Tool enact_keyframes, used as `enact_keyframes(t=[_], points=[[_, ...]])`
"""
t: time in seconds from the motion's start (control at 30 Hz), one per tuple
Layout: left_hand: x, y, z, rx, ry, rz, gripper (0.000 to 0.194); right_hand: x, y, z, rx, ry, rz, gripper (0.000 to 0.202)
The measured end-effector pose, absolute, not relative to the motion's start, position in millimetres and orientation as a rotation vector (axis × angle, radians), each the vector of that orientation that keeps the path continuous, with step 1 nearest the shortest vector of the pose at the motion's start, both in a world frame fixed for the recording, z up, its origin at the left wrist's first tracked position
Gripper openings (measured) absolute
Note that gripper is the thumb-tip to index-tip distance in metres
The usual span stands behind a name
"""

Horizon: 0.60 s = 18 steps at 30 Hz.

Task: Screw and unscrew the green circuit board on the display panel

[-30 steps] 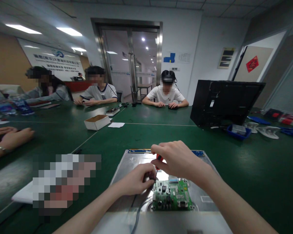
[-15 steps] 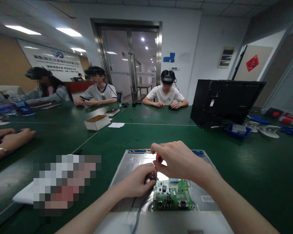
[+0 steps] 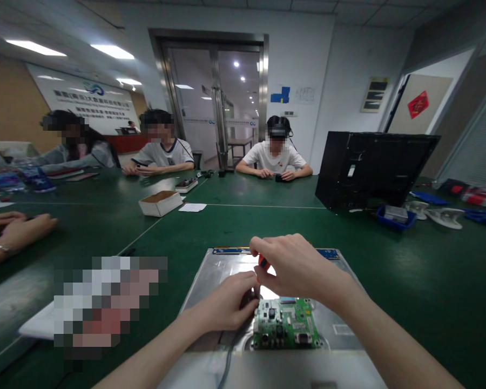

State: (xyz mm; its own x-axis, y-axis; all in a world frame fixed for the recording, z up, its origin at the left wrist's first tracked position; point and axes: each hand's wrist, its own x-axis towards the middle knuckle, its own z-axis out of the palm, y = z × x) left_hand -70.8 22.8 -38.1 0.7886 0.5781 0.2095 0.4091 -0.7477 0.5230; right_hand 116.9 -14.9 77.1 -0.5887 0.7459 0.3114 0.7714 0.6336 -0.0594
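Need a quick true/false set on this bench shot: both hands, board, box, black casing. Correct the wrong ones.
1. The right hand holds a red-handled tool. True.
2. The green circuit board lies to the left of the left hand. False: it lies to the right of that hand.
3. The circuit board is on a silver metal panel. True.
4. The small white box has a lid on. False: its top is open.
5. The large black casing stands at the table's left. False: it stands on the right.
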Motion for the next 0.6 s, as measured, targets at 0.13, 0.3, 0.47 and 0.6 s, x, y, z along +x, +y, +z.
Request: enact_keyframes(t=[0.13, 0.3, 0.47, 0.6], points=[[-70.7, 22.3, -36.9, 2.54, 0.768, 0.483, 0.007, 117.0, -13.2, 77.4, -1.256, -2.565, -0.17, 0.021], [-70.9, 21.5, -36.0, 2.541, 0.765, 0.508, 0.008, 116.5, -12.2, 76.0, -1.257, -2.566, -0.216, 0.012], [-71.3, 22.2, -37.4, 2.519, 0.737, 0.519, 0.011, 116.9, -15.5, 77.1, -1.21, -2.556, -0.175, 0.011], [-70.6, 21.5, -35.2, 2.534, 0.785, 0.493, 0.004, 117.4, -13.1, 76.6, -1.243, -2.575, -0.169, 0.019]])
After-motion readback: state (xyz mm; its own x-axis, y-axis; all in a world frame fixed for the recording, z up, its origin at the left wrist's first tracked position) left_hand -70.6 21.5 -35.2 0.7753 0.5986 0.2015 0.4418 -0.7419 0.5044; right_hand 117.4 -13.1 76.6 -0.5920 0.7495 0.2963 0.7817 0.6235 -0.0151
